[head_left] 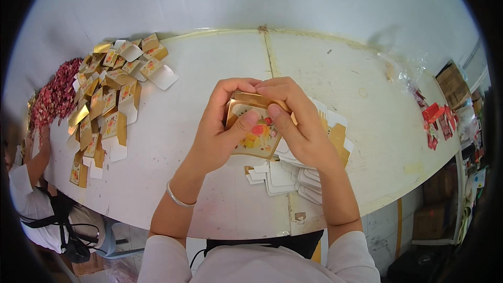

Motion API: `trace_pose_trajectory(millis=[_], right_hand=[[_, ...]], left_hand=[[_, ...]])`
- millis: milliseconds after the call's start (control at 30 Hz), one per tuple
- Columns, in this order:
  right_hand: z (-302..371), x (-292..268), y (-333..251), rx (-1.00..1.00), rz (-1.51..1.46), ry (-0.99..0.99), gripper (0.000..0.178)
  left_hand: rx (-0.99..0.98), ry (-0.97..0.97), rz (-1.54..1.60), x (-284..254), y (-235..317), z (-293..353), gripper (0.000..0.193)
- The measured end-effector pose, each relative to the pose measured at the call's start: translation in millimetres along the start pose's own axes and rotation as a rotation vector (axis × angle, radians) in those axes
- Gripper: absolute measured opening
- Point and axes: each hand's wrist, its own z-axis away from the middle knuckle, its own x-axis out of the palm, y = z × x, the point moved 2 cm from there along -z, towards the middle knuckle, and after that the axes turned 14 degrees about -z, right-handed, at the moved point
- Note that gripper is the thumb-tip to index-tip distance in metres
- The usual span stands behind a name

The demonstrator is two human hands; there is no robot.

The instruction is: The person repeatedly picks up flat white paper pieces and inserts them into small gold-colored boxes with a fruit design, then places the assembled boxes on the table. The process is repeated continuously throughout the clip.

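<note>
Both of my hands hold one small gold carton [255,132] with a floral print on its cream face. My left hand [225,126] wraps its left side, the thumb lying on the printed face. On the other side, my right hand [293,120] grips the upper right edge, its thumb pressed near the corner. The fingers behind the carton are hidden. Beneath and beside my right wrist lies a stack of flat, unfolded carton blanks [283,175], white side mostly up, some gold showing.
At the left is a heap of folded gold cartons [112,99], several with flaps raised. Behind it lies a pile of small red wrapped pieces [57,94], where a co-worker's hand [44,144] reaches. Red packets [437,118] and clear plastic [406,68] lie on the table [209,204] at the right.
</note>
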Motion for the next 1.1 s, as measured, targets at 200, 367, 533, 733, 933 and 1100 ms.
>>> trace_pose_trajectory(millis=[200,367,533,733,933,1100], right_hand=[[-0.1,10.4,7.2,0.026,-0.423,0.282,0.012],[0.7,6.1,21.7,0.109,-0.407,0.234,0.004],[1.9,-14.2,3.7,0.103,0.022,0.274,0.035],[-4.2,-29.7,-17.9,0.066,-0.063,0.468,0.032],[-1.9,-35.3,-1.0,0.111,-0.002,0.421,0.028],[-3.3,-34.9,3.4,0.088,0.038,0.360,0.029]], left_hand=[[-0.114,0.174,0.098,-3.2,-1.2,2.6,0.016],[-0.072,0.240,0.060,1.8,-15.0,5.3,0.017],[0.109,0.230,-0.517,-47.3,-14.8,-11.9,0.024],[-0.004,0.831,-1.974,-192.6,35.7,-37.9,0.087],[-0.507,-0.156,-1.346,-48.5,-68.8,-31.9,0.094],[-0.730,-0.307,-1.337,11.3,-119.6,-51.8,0.094]])
